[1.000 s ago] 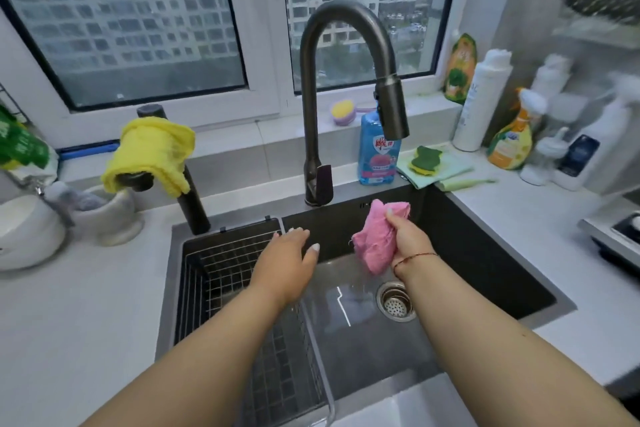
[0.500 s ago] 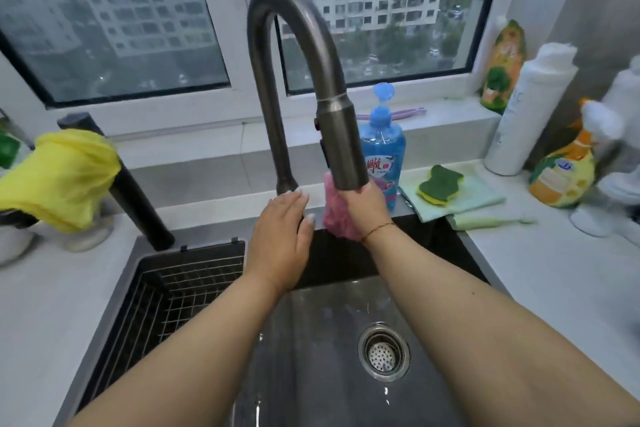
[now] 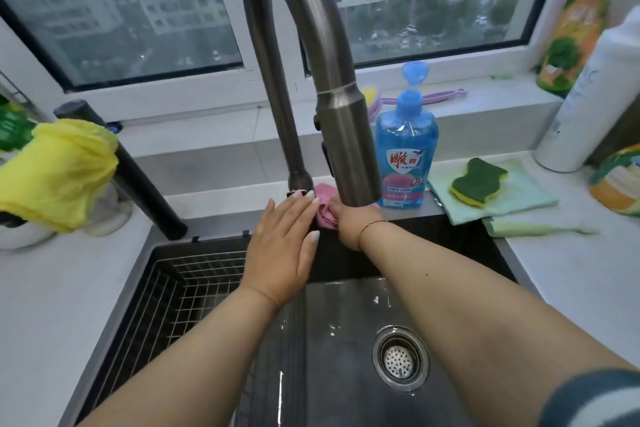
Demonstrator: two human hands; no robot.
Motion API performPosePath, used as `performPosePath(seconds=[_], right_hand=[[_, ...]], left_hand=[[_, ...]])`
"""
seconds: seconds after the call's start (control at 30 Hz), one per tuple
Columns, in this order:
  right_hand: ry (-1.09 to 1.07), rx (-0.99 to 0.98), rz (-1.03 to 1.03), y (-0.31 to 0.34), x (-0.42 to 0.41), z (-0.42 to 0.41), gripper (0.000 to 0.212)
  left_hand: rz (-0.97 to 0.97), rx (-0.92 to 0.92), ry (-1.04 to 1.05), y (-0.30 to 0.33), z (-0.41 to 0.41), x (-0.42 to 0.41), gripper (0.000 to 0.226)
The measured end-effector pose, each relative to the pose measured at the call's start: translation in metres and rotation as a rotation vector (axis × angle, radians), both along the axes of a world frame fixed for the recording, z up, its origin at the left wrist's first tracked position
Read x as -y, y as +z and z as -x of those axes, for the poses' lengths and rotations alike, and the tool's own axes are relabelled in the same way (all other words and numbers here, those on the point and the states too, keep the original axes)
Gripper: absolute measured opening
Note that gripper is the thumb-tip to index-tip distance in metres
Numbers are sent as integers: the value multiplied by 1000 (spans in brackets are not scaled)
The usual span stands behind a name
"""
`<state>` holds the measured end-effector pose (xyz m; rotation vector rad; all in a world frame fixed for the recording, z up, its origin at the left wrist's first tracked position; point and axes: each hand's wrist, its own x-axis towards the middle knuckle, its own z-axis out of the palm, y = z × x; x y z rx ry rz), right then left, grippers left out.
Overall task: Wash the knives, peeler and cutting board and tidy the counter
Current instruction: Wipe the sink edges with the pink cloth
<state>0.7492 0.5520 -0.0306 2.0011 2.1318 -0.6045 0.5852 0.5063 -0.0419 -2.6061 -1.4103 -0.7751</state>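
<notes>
My right hand (image 3: 349,224) has carried the bunched pink cloth (image 3: 325,208) from over the sink up to the faucet (image 3: 294,87) base and grips it there; my left hand (image 3: 282,246), fingers straight, has followed alongside. I judge I'm wiping the ledge; no knives, peeler or board in view.

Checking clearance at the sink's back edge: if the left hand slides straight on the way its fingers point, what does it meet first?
Probably the faucet base; the left hand's fingertips look almost there, the pink cloth beside them.

A home kitchen: dark sink (image 3: 450,229) with tall faucet (image 3: 298,45), dish soap bottle (image 3: 405,156), sponge (image 3: 479,182) by a high-rise window (image 3: 121,10).
</notes>
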Motion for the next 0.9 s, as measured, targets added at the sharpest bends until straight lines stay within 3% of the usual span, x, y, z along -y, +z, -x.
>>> performPosePath(seconds=[0.07, 0.1, 0.17, 0.2, 0.3, 0.43, 0.53, 0.63, 0.73, 0.8, 0.9], right_hand=[[-55, 70, 44, -9, -10, -1, 78], [-166, 14, 78, -9, -15, -2, 71], [-462, -194, 173, -11, -17, -9, 32], [-566, -302, 196, -16, -15, -15, 23], [-618, -685, 81, -20, 2, -32, 31], [-630, -834, 113, -12, 36, -50, 33], [-759, -1413, 309, -22, 71, -68, 32], [-755, -1854, 356, -28, 100, -75, 50], [-738, -1993, 378, -20, 116, -68, 78], [-753, -1994, 383, -16, 124, -61, 69], [-774, -1926, 323, -4, 134, -54, 45]], left_hand=[[-22, -14, 5, -3, 1, -1, 49], [-31, -23, 9, -4, 1, -1, 49], [-41, -50, 19, -5, 0, 0, 49], [-42, -57, 23, -5, 0, 1, 49], [-9, -71, 30, -4, 0, 1, 52], [17, 11, 29, -5, -4, 8, 53], [96, 181, 68, -3, -9, 23, 51], [464, 398, 201, -11, -18, 31, 35], [1104, 846, 359, -5, -38, 42, 46], [1429, 1003, 309, 3, -48, 54, 64], [1636, 1284, 100, 15, -54, 67, 52]])
